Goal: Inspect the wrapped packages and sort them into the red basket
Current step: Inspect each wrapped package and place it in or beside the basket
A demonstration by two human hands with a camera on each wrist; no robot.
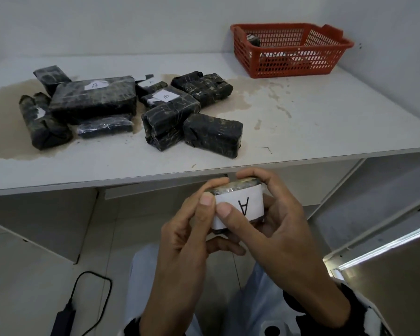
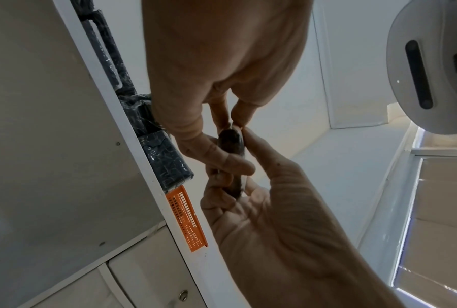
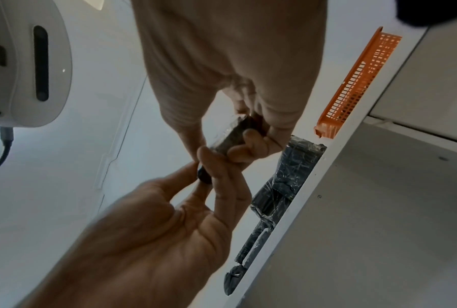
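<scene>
Both hands hold a small black wrapped package (image 1: 243, 204) (image 2: 231, 141) (image 3: 232, 137) below the table's front edge. Its white label shows a handwritten "A", upside down to me. My left hand (image 1: 204, 209) (image 2: 222, 116) pinches its left end, thumb on the label's edge. My right hand (image 1: 272, 214) (image 3: 259, 129) grips its right side, thumb on the label front. Several black wrapped packages (image 1: 92, 100) lie piled on the left half of the white table (image 1: 325, 112). The red basket (image 1: 291, 69) (image 2: 185, 218) (image 3: 354, 83) stands at the back right, with a dark package (image 1: 254, 41) inside.
Brownish stains mark the table around the pile. A black cable and power adapter (image 1: 63, 318) lie on the floor at lower left. A slanted white shelf frame (image 1: 374, 214) runs along my right side. A white headset (image 2: 433, 62) shows in the wrist views.
</scene>
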